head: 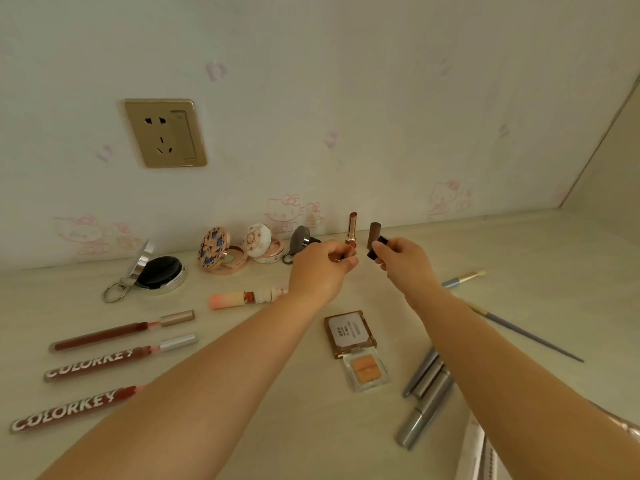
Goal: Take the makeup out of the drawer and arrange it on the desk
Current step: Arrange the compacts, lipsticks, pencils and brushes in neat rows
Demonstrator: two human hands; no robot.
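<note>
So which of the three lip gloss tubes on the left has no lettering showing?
The farthest lip gloss tube, with the rose-gold cap; the nearer two tubes show white COLORKEY lettering.

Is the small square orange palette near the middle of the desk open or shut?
Open. The square orange palette shows its orange pans, and its brown lid is swung back flat on the desk.

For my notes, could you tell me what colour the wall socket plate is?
The wall socket plate is gold, seen best in the head view.

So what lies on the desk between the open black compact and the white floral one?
In the head view, the gold-and-blue compact, lid open, sits between the black compact and the white floral compact.
</note>
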